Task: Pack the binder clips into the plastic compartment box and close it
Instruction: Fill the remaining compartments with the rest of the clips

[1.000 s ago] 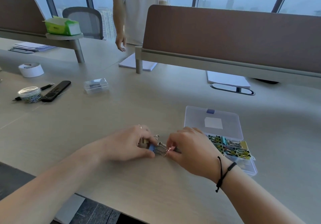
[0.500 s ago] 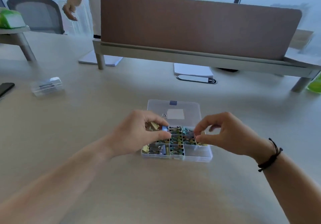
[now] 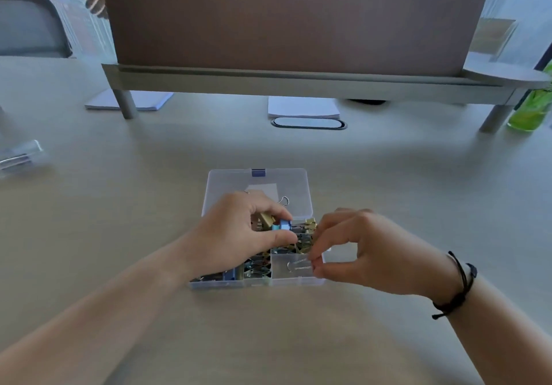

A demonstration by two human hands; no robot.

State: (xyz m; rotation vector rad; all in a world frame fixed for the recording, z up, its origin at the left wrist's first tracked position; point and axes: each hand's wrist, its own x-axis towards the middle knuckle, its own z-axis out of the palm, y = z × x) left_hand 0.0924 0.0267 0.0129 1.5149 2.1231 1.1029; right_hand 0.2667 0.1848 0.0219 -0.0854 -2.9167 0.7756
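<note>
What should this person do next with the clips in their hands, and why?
Probably let go of the binder clip that the right hand pinches by its wire handle, low in the near right compartment of the open compartment box, which looks otherwise empty. The left hand holds a blue clip above the box, waiting its turn.

Operator body: two bare forearms and hands, head view.

Both forearms are uncovered to the frame edge; no sleeve is visible on either. The left hand (image 3: 239, 235) carries a thin ring on one finger, seen only as a small glint near the knuckles; its material cannot be determined. The right hand (image 3: 367, 253) has no ring in view. The right wrist wears a black cord bracelet (image 3: 457, 289), wrapped in narrow strands, with a small dark knot or bead and one short loose end.
</note>
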